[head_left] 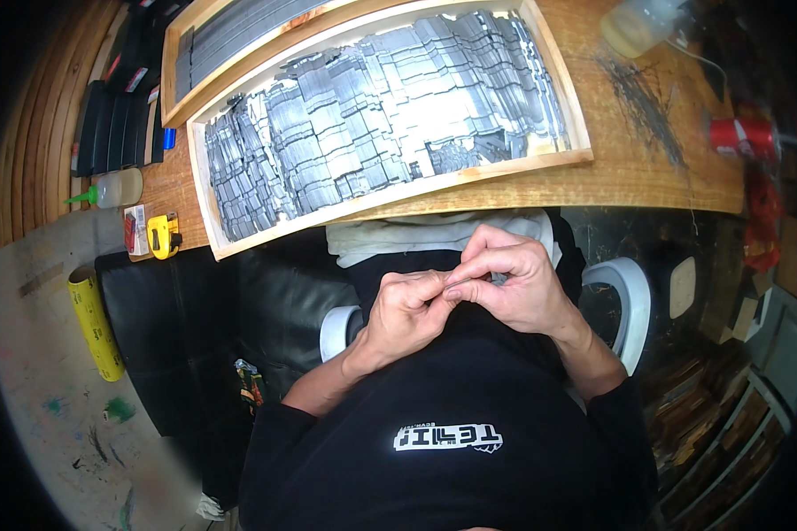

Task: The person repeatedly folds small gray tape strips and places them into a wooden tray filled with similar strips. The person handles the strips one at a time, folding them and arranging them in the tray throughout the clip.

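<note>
Pinching a small piece [466,282], mostly hidden between fingertips, left hand [412,310] and right hand [515,279] meet near a tray [557,80] of grey strips [328,119], white print [447,437] marking black shirt [381,482] and red can [742,140].

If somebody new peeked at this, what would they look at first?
Probably the big wooden tray of shiny grey pieces on the table, up top. Just below, in the middle, the left hand and right hand touch each other. Then maybe the bright spots: a red can at the far right and a yellow tool near the table's left end.
</note>
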